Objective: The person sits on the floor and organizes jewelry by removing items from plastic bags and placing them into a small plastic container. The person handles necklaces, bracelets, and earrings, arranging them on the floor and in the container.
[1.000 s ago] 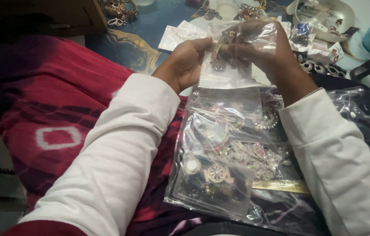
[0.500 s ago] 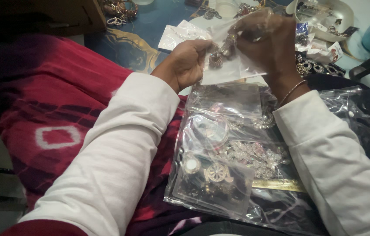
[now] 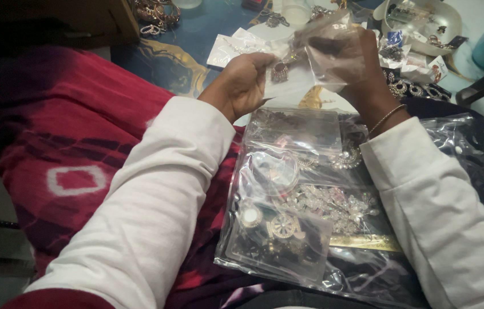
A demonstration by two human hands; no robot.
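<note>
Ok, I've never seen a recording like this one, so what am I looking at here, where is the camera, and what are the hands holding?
There is one view, from a camera worn on a person's head and looking down at their own two bare hands; the arms are in white sleeves. The left hand pinches an edge of a small clear plastic bag, with a dangling metal earring hanging by its fingers. The right hand grips the bag from the other side, its fingers seen through the plastic. On the lap, over red patterned cloth, lies a stack of clear bags of jewellery. Beyond the hands is a blue table strewn with more jewellery and a white dish.
</note>
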